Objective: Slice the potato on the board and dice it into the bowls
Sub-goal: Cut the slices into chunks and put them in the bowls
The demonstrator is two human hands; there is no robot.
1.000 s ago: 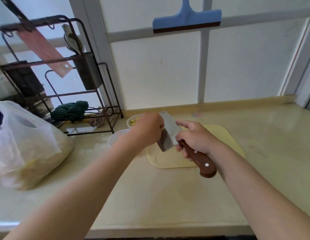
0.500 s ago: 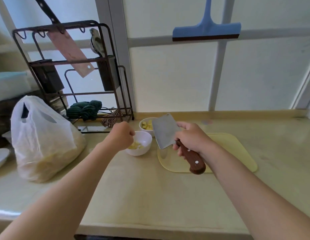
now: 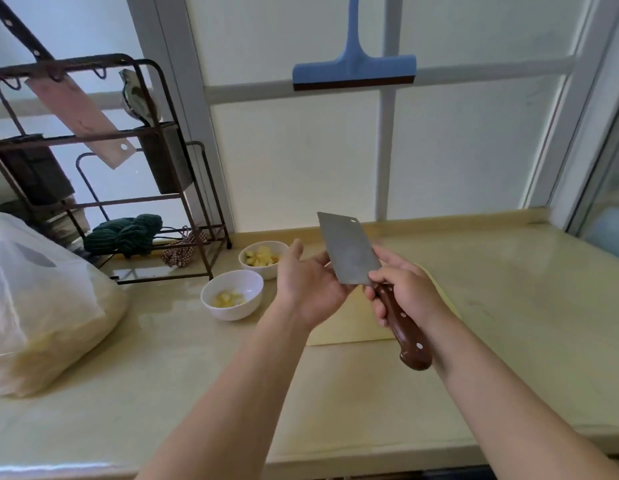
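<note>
On the desk (image 3: 508,306) the yellow board (image 3: 335,329) lies half hidden, and no whole potato shows on it. The right hand (image 3: 408,292) grips the cleaver (image 3: 347,252) by its wooden handle. It looks stiff and heavy, its long axis rising away-left. The left hand (image 3: 308,285) is flat-fingered against the blade. The potato dice (image 3: 261,255), likely light and slippery, sit in both bowls (image 3: 231,312).

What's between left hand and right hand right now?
Head view: the cleaver, blade up. The right hand grips its handle; the left hand touches the blade's left side.
</note>
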